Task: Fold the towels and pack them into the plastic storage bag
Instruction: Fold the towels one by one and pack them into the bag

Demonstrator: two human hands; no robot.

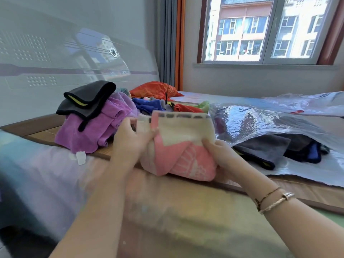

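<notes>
— What were the hands doing at that moment?

— Both held the pink and cream towel [178,144] in front of the person, above the near edge of the bed [46,164]; the left hand [130,140] had its thumb and fingers curled over the towel's upper left corner, pinching a fold; the right hand [221,155] gripped the lower right side, fingers wrapped under the bundle; two bracelets [273,200] sat on that wrist.

— Was the towel folded?

— Partly; it was bunched into a thick packet, a cream band with grey marks along the top edge, pink below.

— And the bag?

— The plastic storage bag [260,123] lay on the bed just to the right of the towel, clear and crinkled, its mouth towards the person; a grey towel [260,149] with black edging lay inside it, with darker cloths deeper in, too dim to tell apart.

— The rest of the towels?

— Heaped to the left; a purple towel [89,131] at the front, a black and grey cloth [87,99] draped on top of it; behind them blue [147,105], red [188,108] and green pieces, and an orange cloth [154,90] near the headboard [55,53]; a window [260,30] stood beyond the bed.
</notes>
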